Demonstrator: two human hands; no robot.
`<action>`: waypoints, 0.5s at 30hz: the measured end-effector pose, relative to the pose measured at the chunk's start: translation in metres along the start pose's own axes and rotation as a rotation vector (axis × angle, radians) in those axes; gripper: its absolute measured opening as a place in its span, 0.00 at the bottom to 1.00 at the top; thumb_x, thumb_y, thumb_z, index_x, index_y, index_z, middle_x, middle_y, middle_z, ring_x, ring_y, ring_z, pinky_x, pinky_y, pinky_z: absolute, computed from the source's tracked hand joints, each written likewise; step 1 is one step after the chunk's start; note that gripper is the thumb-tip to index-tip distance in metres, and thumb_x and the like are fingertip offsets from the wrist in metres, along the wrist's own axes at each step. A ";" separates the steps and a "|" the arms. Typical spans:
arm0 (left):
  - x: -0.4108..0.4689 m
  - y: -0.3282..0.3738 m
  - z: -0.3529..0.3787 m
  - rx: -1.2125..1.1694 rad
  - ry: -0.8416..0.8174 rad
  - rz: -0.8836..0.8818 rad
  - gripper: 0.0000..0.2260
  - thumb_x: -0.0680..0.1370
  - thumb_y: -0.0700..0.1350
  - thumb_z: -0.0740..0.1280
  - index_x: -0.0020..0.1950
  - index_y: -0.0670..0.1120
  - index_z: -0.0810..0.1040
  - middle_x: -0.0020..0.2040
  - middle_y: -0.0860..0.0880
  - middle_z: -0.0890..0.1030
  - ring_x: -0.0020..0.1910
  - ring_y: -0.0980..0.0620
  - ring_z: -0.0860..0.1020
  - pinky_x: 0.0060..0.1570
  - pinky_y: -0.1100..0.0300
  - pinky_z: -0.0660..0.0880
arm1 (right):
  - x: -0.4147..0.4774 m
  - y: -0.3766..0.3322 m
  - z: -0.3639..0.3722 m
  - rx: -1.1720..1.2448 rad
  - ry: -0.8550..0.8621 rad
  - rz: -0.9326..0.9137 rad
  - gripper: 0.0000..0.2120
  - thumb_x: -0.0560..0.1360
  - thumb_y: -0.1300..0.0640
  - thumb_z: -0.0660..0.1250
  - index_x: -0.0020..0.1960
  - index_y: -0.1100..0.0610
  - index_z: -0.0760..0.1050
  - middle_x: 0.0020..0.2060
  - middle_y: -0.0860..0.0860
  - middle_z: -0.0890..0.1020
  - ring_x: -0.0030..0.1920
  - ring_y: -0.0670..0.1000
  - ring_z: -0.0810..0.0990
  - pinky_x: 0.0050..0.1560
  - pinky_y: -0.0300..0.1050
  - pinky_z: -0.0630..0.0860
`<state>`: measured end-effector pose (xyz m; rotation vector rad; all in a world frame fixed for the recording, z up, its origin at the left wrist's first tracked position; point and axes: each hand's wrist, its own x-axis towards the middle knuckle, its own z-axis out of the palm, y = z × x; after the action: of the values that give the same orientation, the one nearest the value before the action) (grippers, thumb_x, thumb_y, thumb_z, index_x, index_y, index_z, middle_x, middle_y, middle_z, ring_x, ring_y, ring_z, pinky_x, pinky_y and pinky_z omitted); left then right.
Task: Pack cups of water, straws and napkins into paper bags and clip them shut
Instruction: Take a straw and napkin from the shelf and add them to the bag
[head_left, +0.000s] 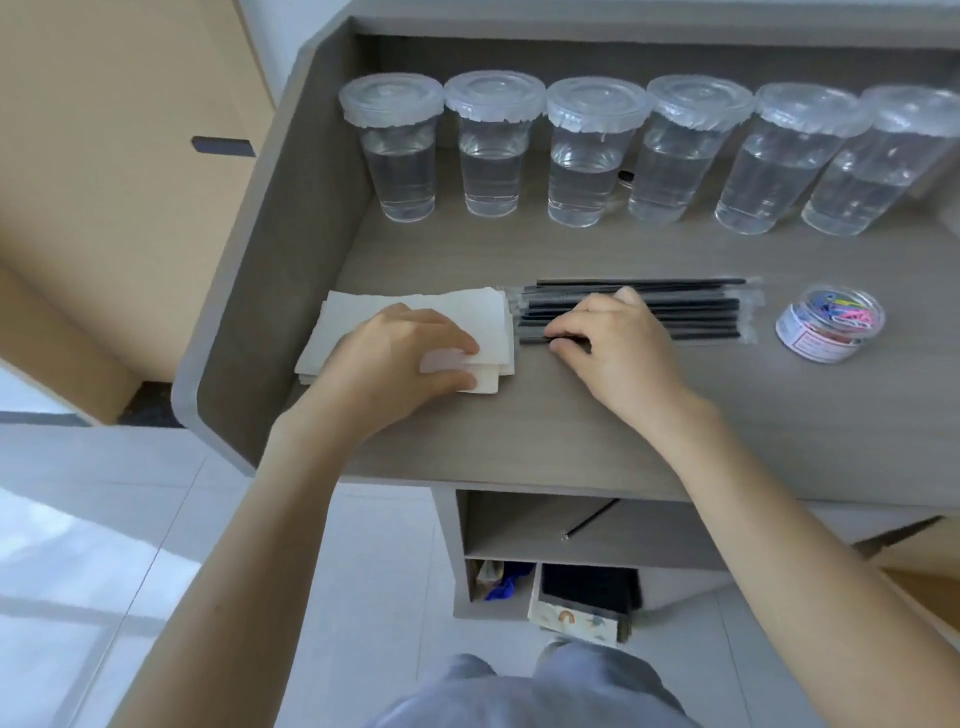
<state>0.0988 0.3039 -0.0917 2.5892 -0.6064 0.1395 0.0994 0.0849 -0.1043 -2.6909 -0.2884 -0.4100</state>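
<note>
White napkins (415, 322) sit front-left on the desk (649, 431), left hand (395, 358) on top, thumb & fingers (457, 342) pinching the top sheets at the near corner. Right hand (618, 348) is curled over the wrapped black straws (691, 312) just beside, nipping the nearest one. Lidded cups (592, 156) line the back, clip tub (829, 322) far right. No bag in view, so prob. the gathering step. Next: lift one of each w/o dragging extras.
</note>
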 end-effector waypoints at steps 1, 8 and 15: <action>0.000 -0.002 0.001 0.005 -0.002 0.021 0.10 0.72 0.52 0.71 0.53 0.53 0.82 0.54 0.56 0.80 0.54 0.50 0.73 0.52 0.49 0.73 | -0.003 -0.002 0.000 -0.002 0.023 0.012 0.08 0.75 0.57 0.66 0.52 0.54 0.82 0.47 0.51 0.81 0.51 0.54 0.69 0.44 0.43 0.66; 0.005 -0.012 0.004 -0.041 0.088 0.129 0.05 0.75 0.46 0.69 0.47 0.50 0.84 0.50 0.54 0.82 0.50 0.47 0.76 0.45 0.49 0.76 | -0.018 -0.010 -0.001 -0.034 0.041 0.038 0.05 0.74 0.58 0.67 0.47 0.56 0.81 0.43 0.50 0.81 0.44 0.50 0.66 0.44 0.45 0.68; 0.004 -0.012 0.007 -0.102 0.275 0.166 0.08 0.74 0.48 0.66 0.44 0.48 0.84 0.42 0.51 0.83 0.42 0.46 0.78 0.35 0.50 0.77 | -0.027 -0.016 -0.002 -0.092 0.135 0.000 0.03 0.70 0.63 0.70 0.43 0.61 0.81 0.38 0.54 0.81 0.41 0.59 0.74 0.40 0.54 0.75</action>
<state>0.1076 0.3087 -0.1023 2.3638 -0.7039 0.4959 0.0701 0.0947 -0.1058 -2.7367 -0.2353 -0.6155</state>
